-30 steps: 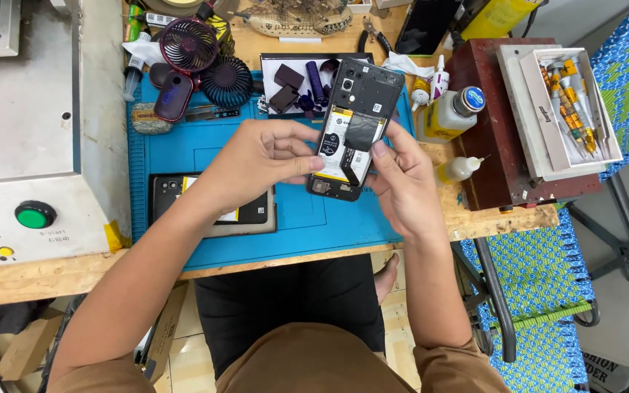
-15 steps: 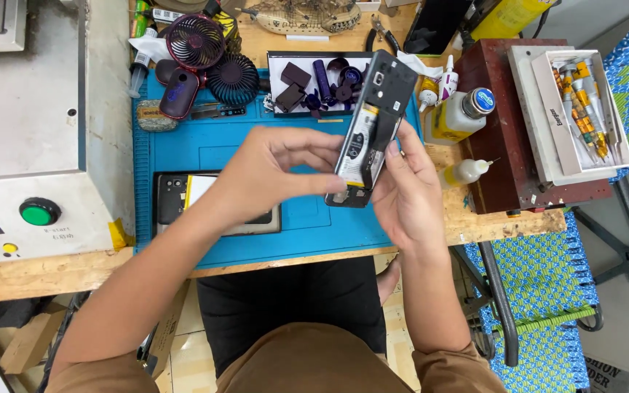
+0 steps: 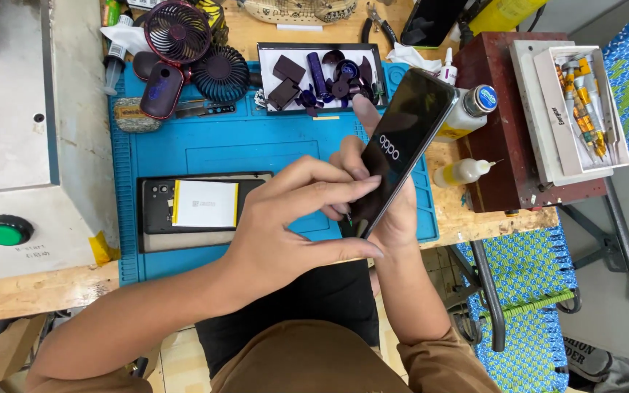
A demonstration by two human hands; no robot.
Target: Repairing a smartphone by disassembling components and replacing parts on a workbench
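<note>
Black phone (image 3: 402,142) held above the right edge of the blue mat (image 3: 256,145), glossy dark face up, long axis running from lower left to upper right, top end pointing at the white squeeze bottle (image 3: 467,115) with blue cap. Right hand (image 3: 394,211) cradles it from beneath; left hand (image 3: 293,225) pinches its lower edge. Left of the phone on the mat – a second dark phone (image 3: 198,205), open, white rectangular label on its battery. Since 0.5 s ago the phone has turned from edge-on to face up – 1.0 s ago its open back showed.
</note>
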